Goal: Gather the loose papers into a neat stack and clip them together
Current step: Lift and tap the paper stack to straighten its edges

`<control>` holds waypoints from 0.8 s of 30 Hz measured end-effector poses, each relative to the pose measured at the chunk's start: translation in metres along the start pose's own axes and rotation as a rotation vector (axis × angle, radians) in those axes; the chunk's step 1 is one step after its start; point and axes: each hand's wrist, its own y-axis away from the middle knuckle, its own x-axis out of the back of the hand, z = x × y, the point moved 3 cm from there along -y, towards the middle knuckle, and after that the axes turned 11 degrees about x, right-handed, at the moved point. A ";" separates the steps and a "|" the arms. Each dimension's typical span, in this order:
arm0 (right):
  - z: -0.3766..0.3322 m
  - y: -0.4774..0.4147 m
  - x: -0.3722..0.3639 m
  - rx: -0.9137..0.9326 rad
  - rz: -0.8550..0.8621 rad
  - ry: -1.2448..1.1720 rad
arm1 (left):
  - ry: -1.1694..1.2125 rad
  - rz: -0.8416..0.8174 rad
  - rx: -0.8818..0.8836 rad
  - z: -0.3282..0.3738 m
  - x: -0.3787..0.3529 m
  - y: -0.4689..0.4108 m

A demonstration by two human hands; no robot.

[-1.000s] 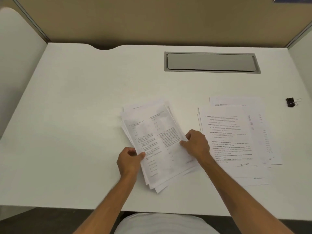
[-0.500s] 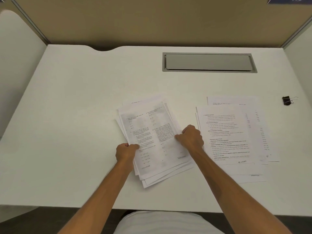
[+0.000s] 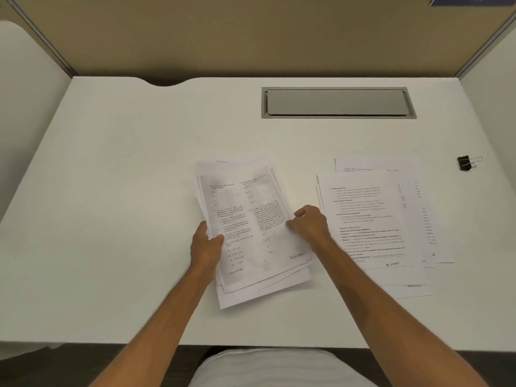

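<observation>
A loose stack of printed papers lies in the middle of the white desk, its sheets fanned out at the bottom edge. My left hand grips the stack's left edge, thumb on top. My right hand holds the stack's right edge with curled fingers. A second spread of printed sheets lies flat to the right, partly under my right forearm. A small black binder clip sits alone near the desk's right edge.
A grey cable-tray lid is set into the desk at the back. Tan partition walls close the desk at the back and both sides. The desk's front edge runs just above my lap.
The held stack has turned a little toward upright and its sheets sit closer together. Both hands stay at its edges; the left hand has slid slightly up.
</observation>
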 end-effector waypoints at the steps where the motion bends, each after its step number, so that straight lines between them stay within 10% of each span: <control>1: 0.003 -0.001 0.004 0.010 0.002 -0.038 | -0.005 -0.001 -0.030 0.001 -0.002 0.003; 10: -0.001 0.001 0.056 0.355 -0.151 -0.470 | 0.140 -0.147 -0.364 0.040 -0.017 0.040; 24: -0.028 0.013 0.076 0.633 -0.024 -0.405 | 0.155 -0.166 -0.532 0.070 -0.017 0.063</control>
